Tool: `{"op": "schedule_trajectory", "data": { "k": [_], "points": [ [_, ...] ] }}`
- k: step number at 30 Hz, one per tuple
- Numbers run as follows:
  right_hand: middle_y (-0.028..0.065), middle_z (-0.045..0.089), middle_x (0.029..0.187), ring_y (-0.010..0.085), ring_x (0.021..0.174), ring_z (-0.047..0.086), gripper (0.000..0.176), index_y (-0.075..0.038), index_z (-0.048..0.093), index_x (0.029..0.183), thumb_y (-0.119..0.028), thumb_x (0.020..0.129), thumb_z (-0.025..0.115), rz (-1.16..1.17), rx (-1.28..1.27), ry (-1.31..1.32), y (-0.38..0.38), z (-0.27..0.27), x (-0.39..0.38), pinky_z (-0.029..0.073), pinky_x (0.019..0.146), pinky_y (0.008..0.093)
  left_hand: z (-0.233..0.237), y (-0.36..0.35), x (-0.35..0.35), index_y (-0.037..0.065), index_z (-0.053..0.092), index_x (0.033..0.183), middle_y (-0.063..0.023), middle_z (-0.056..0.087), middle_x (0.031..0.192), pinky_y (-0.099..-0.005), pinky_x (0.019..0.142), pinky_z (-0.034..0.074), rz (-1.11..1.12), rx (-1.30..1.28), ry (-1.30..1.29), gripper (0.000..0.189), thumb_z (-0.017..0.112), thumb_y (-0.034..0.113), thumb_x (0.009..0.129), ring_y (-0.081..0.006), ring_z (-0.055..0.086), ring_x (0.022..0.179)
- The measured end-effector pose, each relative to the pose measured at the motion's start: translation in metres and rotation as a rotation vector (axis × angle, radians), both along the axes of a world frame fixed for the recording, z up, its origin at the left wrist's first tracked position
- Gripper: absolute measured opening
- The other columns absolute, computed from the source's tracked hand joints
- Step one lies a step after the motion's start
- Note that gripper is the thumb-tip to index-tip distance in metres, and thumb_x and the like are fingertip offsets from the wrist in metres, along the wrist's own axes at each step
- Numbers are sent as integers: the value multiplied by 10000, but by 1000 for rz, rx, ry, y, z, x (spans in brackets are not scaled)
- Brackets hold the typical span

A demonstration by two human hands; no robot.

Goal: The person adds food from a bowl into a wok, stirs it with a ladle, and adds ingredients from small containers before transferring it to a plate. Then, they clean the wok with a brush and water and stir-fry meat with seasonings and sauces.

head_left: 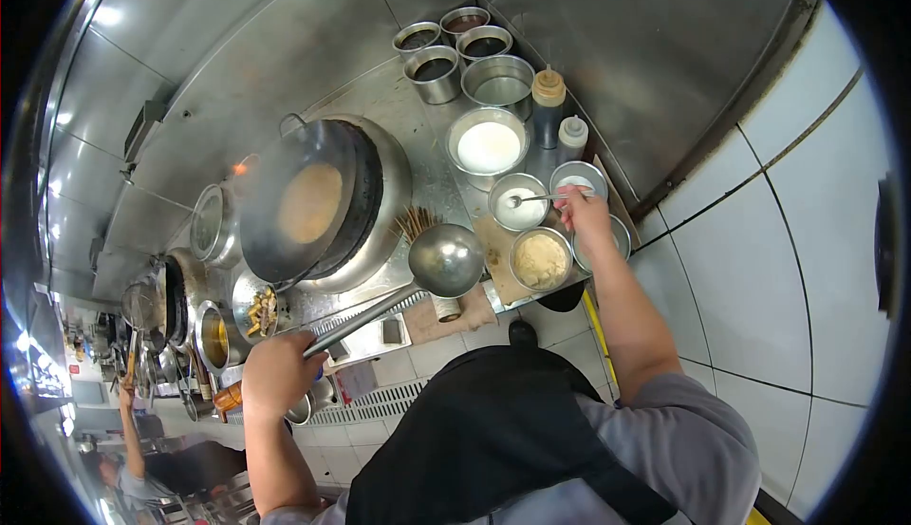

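Left hand (pixel 280 373) wrapped around the handle of the ladle (pixel 446 261), whose bowl hangs near the front edge of the tabletop (pixel 438 159), clear of the wok (pixel 261 240). Right hand (pixel 581 210) pinches the thin handle of a spoon (pixel 541 197), its tip at the white powder (pixel 525 215) in the small metal bowl (pixel 503 224); can't tell if dipped or just above. Step in hand reads as scooping seasoning. Next move calls for a level spoon and a measured load, with the ladle steady
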State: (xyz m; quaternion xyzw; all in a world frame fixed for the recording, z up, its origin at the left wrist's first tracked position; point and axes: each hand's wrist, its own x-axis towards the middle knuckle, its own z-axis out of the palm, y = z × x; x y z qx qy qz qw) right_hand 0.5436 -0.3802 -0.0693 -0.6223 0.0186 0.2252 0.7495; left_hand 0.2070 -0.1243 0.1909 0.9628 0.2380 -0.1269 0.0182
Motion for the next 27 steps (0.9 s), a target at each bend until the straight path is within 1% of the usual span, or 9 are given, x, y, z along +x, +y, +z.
{"op": "schedule_trajectory", "data": {
  "k": [5,8,11,13,16,19,21,23,27],
  "points": [
    [68,624,766,67,529,488,250,-3,619,1003,-223,959,507,87,93,11,-25,49,-12,381,473,214,-6,-3,17,52,669,888,-151,656,829,-441,703,479,-28,23,78,232,683,229,739,-356,624,801],
    [29,597,697,60,516,476,260,-20,648,943,-243,956,516,125,-237,-396,-43,66,-29,379,480,213,-10,-9,30,37,646,876,-177,648,822,-458,702,485,-72,28,56,238,650,255,779,-363,622,773],
    [9,587,671,54,506,468,281,-8,641,890,-257,951,525,175,-296,-236,-58,57,-38,378,478,208,-14,-9,36,42,646,891,-170,650,832,-459,704,485,-101,33,49,235,644,252,786,-363,622,774],
    [31,598,667,101,530,507,293,6,627,834,-253,938,540,199,-315,-205,-58,37,-50,415,514,250,-8,-10,38,45,648,900,-160,652,846,-457,703,484,-108,32,66,234,645,249,785,-361,623,780],
    [118,616,699,239,637,582,259,18,613,825,-212,922,545,154,-509,-517,-53,20,-65,460,627,347,0,-13,39,49,653,914,-154,653,854,-452,704,485,-94,9,78,237,650,245,780,-354,626,788],
    [123,619,708,250,648,590,255,19,621,838,-212,922,549,77,-442,-518,-46,2,-80,463,632,345,3,-11,34,51,659,920,-152,653,853,-448,707,485,-129,41,79,245,653,247,774,-350,626,791],
    [105,622,707,203,618,594,269,21,627,878,-231,933,547,83,-440,-501,-45,-1,-85,466,596,312,3,-10,31,51,662,909,-153,653,850,-447,707,484,-133,43,73,236,655,244,772,-352,624,789],
    [72,619,712,135,556,563,286,21,625,909,-245,950,531,38,-333,-223,-42,-2,-88,448,533,261,3,-11,27,50,660,888,-157,651,830,-448,694,480,-133,43,56,225,662,235,760,-356,622,782],
    [39,609,717,79,513,517,292,17,617,943,-256,963,515,15,-230,-196,-48,-12,-83,412,476,226,3,-10,19,43,661,883,-162,652,822,-447,691,476,-121,21,83,225,676,220,746,-357,624,784]
  ]
}}
